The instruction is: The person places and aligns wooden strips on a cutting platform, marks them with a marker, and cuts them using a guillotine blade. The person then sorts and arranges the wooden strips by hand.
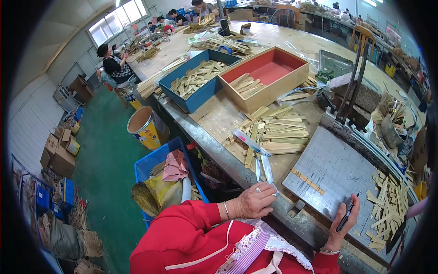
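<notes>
Head view. The right hand (344, 219) is hovering over the near edge of the grey metal plate (331, 160), its thumb and fingers closing around a black pen (347, 215), the slim tip pointing away from the wearer. The left hand (256, 201) is resting at the table edge, fingers curling loosely, fingertips meeting the near end of a shiny two-pronged item (267, 171); whether they are gripping it or only touching it, cannot tell.

Flat on the plate, between the two hands and just beyond them, a pale strip (308, 181) is lying with dark marks on it; the marks are too small to read. Short pieces (388, 205) are lying scattered along the plate's right side. Past its left edge, a pile of longer strips (285, 130) is spreading over the table; behind that, a blue box (204, 97) and a red-lined wooden box (265, 97) are holding more.

Judgement: the step in hand seems to be marking or checking the strip, the pen not touching it at this moment. A further mark would be calling for the pen tip over the strip, with the left fingers steadying it.
</notes>
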`<state>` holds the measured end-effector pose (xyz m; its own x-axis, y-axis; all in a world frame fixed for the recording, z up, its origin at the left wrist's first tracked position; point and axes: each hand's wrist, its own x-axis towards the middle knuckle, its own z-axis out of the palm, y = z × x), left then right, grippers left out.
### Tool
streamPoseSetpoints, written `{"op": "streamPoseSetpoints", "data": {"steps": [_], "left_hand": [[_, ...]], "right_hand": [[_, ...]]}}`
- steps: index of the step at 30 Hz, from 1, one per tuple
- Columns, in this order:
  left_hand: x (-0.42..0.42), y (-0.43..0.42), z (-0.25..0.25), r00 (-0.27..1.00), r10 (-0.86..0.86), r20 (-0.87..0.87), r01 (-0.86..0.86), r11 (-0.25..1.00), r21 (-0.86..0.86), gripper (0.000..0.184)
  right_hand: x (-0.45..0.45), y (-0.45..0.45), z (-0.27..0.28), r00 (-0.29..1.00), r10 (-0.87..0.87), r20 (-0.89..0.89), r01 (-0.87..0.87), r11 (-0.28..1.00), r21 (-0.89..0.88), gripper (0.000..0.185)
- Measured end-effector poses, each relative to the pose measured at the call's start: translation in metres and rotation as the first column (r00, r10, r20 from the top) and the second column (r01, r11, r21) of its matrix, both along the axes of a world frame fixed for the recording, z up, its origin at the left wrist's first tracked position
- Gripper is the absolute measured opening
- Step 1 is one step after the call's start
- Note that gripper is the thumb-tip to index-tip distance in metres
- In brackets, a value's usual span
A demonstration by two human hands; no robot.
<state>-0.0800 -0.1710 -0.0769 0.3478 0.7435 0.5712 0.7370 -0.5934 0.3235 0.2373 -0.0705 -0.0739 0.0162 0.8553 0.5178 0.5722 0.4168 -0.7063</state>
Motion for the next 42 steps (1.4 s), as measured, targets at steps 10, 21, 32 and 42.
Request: {"op": "streamPoseSetpoints", "data": {"steps": [10,21,32,42], "left_hand": [[-0.001,0.000,-0.001,1.000,-0.009,-0.001,0.009,1.000,-0.016,0.042],[-0.150,0.020,0.062,0.860,0.425,-0.283,-0.283,0.858,0.430,0.058],[-0.159,0.062,0.216,0.850,0.527,-0.001,-0.355,0.575,0.737,0.064],[-0.042,0.011,0.075,0.906,-0.183,-0.382,0.245,0.962,0.122,0.049]], "right_hand": [[-0.002,-0.002,0.003,1.000,-0.009,0.028,0.010,1.000,-0.014,0.051],[-0.003,-0.002,0.004,0.999,0.024,0.032,-0.025,0.999,0.033,0.050],[-0.003,-0.003,0.006,0.998,0.007,0.065,-0.008,1.000,0.016,0.050],[-0.004,-0.003,0.006,0.999,-0.006,0.035,0.005,0.999,0.044,0.049]]}}
